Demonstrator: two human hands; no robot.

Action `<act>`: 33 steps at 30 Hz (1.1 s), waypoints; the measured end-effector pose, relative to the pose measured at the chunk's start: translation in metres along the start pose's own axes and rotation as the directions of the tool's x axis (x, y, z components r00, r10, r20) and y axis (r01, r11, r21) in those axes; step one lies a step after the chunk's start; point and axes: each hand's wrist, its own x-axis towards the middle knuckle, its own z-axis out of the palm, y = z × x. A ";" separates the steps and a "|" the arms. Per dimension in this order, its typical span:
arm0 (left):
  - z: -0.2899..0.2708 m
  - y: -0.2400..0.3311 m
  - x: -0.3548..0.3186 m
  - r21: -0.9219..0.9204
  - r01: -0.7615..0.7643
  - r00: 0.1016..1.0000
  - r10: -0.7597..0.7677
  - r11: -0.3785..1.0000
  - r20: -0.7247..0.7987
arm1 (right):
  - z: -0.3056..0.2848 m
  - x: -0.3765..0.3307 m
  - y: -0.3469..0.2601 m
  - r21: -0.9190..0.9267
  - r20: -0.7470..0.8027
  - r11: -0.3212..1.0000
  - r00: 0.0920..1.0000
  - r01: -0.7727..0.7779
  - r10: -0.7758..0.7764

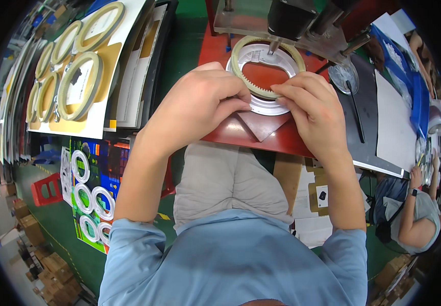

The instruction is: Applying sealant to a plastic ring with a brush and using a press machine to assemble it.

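Pinching a toothed ring at the press

Far left we note beige rings [80, 86] lying on white sheets, and below them white rings [97, 204] on a coloured board. At centre our left hand [200, 104] is closed, fingertips pinching the near edge of the toothed beige ring [268, 64]. That ring sits on a silver plate [266, 104] on the red bench [276, 137], under a dark press head [292, 18]. Our right hand [310, 109] pinches the same edge.

We wore a light blue short-sleeved shirt and pale grey-beige trousers. Our forearms were bare from sleeve to wrist, and neither our left hand [200, 102] nor our right hand [310, 104] carried a glove, ring or watch.
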 end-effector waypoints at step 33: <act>0.042 0.009 -0.038 -0.035 0.131 0.880 -0.132 0.991 -0.455 | 0.011 -0.001 -0.034 -0.061 -0.065 0.998 0.997 0.029 -0.033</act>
